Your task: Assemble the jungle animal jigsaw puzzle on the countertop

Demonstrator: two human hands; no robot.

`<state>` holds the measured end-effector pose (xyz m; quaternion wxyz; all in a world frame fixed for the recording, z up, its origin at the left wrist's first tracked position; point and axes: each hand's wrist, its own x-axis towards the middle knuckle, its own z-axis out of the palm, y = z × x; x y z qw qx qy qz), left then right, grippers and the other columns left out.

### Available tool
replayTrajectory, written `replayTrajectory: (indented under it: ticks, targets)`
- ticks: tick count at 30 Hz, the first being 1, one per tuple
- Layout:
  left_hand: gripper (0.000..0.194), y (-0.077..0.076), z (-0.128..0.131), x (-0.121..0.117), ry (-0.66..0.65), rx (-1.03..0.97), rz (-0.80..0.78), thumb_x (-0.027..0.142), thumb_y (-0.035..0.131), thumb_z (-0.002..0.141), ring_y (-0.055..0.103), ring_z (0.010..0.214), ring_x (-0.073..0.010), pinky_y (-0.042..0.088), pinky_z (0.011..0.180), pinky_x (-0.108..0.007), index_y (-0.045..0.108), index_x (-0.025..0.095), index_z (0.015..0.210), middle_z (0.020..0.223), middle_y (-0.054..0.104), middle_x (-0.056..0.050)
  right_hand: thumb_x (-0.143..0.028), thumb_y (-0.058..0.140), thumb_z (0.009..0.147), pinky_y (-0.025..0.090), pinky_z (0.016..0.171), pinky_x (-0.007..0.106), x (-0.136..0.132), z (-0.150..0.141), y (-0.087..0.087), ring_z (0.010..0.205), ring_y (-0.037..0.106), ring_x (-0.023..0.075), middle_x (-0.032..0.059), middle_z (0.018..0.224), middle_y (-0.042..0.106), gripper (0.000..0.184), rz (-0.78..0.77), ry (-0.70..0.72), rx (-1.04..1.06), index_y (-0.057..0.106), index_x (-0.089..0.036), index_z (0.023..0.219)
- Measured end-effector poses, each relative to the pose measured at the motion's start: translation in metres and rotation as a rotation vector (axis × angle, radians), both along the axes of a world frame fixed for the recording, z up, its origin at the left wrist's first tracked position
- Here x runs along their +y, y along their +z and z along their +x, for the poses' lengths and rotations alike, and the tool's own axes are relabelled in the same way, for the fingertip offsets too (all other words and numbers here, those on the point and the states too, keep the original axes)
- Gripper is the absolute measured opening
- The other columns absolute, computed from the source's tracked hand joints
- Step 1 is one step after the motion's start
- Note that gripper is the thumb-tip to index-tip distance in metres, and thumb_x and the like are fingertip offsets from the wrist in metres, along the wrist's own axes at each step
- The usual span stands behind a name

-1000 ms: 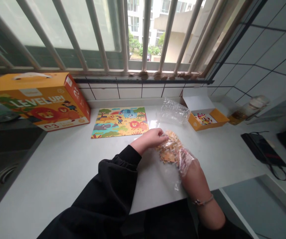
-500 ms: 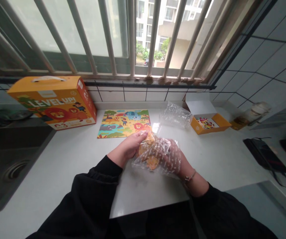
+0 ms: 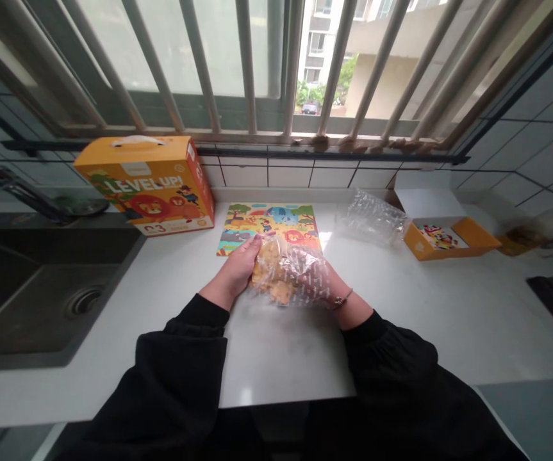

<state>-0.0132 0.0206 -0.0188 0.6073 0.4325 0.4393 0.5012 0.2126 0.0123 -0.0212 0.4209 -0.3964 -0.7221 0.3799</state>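
Hands, left (image 3: 240, 269) pinching at nine o'clock, right (image 3: 309, 267) unclear, should keep the clear plastic bag (image 3: 318, 285) of orange jigsaw pieces (image 3: 270, 261) level.

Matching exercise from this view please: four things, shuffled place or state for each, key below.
1. LEVEL UP box
2. Small orange box
3. Picture board
4. Left hand

A. Lying flat, animal scene up
B. Holding the clear bag
C. Upright near the sink
D. Open, white lid raised

Pairs: 1-C, 2-D, 3-A, 4-B
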Motion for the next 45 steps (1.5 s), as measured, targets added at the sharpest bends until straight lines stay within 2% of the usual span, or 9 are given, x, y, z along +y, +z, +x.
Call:
replayTrajectory:
  ticks: [5, 9, 12, 15, 19, 22, 28, 37, 45]
  targets:
    - [0.067, -0.001, 0.004, -0.004, -0.094, -0.06, -0.012, 0.069, 0.063, 0.106, 0.08, 0.118, -0.0333, 0.066, 0.102, -0.049, 0.069, 0.022, 0.154, 0.132, 0.083, -0.013, -0.051, 0.077, 0.092, 0.06, 0.113, 0.057, 0.005, 0.016, -0.016, 0.123, 0.075, 0.0344, 0.0178, 0.133, 0.078, 0.051, 0.071, -0.016, -0.134, 0.073, -0.019, 0.133]
    - [0.062, -0.003, 0.001, -0.003, -0.07, -0.019, 0.054, 0.067, 0.069, 0.103, 0.078, 0.121, -0.032, 0.063, 0.104, -0.044, 0.076, 0.022, 0.145, 0.134, 0.082, -0.011, -0.054, 0.079, 0.093, 0.06, 0.112, 0.056, 0.008, 0.018, -0.022, 0.126, 0.074, 0.0348, 0.0167, 0.137, 0.077, 0.062, -0.002, -0.007, -0.15, 0.069, -0.022, 0.144]
    - [0.058, -0.003, 0.001, -0.003, -0.051, 0.035, 0.089, 0.067, 0.072, 0.101, 0.077, 0.12, -0.0304, 0.061, 0.104, -0.041, 0.08, 0.023, 0.139, 0.134, 0.082, -0.01, -0.053, 0.076, 0.097, 0.056, 0.117, 0.055, 0.007, 0.018, -0.022, 0.13, 0.072, 0.0346, 0.0148, 0.141, 0.076, 0.049, 0.019, 0.023, -0.18, 0.075, -0.024, 0.137]
    - [0.054, -0.003, 0.002, -0.002, 0.003, 0.066, 0.113, 0.064, 0.076, 0.098, 0.076, 0.119, -0.03, 0.061, 0.103, -0.04, 0.084, 0.023, 0.131, 0.132, 0.083, -0.01, -0.054, 0.075, 0.099, 0.057, 0.113, 0.054, 0.008, 0.018, -0.022, 0.121, 0.073, 0.033, 0.0132, 0.13, 0.079, 0.038, 0.056, 0.02, -0.226, 0.079, -0.024, 0.122]
    - [0.044, -0.008, 0.003, 0.004, 0.159, 0.062, 0.083, 0.059, 0.082, 0.091, 0.078, 0.107, -0.0286, 0.062, 0.097, -0.04, 0.085, 0.02, 0.112, 0.113, 0.085, -0.01, -0.058, 0.074, 0.098, 0.06, 0.106, 0.05, 0.01, 0.018, -0.022, 0.111, 0.073, 0.0302, 0.0121, 0.121, 0.079, 0.039, 0.057, 0.021, -0.278, 0.077, -0.023, 0.116]
    - [0.044, -0.012, 0.004, 0.007, 0.172, 0.081, 0.04, 0.061, 0.081, 0.09, 0.079, 0.096, -0.0287, 0.063, 0.092, -0.042, 0.081, 0.019, 0.101, 0.101, 0.084, -0.01, -0.062, 0.075, 0.098, 0.061, 0.1, 0.048, 0.008, 0.018, -0.021, 0.105, 0.074, 0.0293, 0.0099, 0.115, 0.08, 0.042, 0.026, 0.051, -0.295, 0.076, -0.023, 0.116]
    - [0.05, -0.012, 0.009, 0.0, 0.031, 0.132, 0.101, 0.066, 0.075, 0.095, 0.08, 0.106, -0.0319, 0.064, 0.097, -0.044, 0.081, 0.019, 0.112, 0.107, 0.086, -0.011, -0.059, 0.071, 0.102, 0.058, 0.111, 0.05, 0.0, 0.014, -0.01, 0.121, 0.074, 0.0306, 0.0097, 0.131, 0.079, 0.039, 0.075, 0.138, -0.179, 0.076, -0.029, 0.126]
    - [0.057, -0.014, 0.021, -0.004, 0.133, 0.318, 0.285, 0.073, 0.061, 0.105, 0.079, 0.111, -0.0289, 0.061, 0.102, -0.041, 0.08, 0.02, 0.118, 0.116, 0.085, -0.011, -0.054, 0.078, 0.096, 0.059, 0.109, 0.052, 0.004, 0.005, -0.012, 0.122, 0.074, 0.0342, 0.0161, 0.136, 0.077, 0.056, 0.077, 0.088, -0.22, 0.07, -0.022, 0.14]
    - [0.055, -0.004, 0.024, -0.011, 0.163, 0.424, 0.386, 0.071, 0.056, 0.11, 0.079, 0.105, -0.027, 0.061, 0.095, -0.038, 0.081, 0.022, 0.117, 0.112, 0.085, -0.009, -0.048, 0.077, 0.098, 0.06, 0.106, 0.05, 0.006, 0.004, -0.011, 0.114, 0.075, 0.0319, 0.0118, 0.126, 0.081, 0.042, 0.134, 0.082, -0.266, 0.077, -0.025, 0.133]
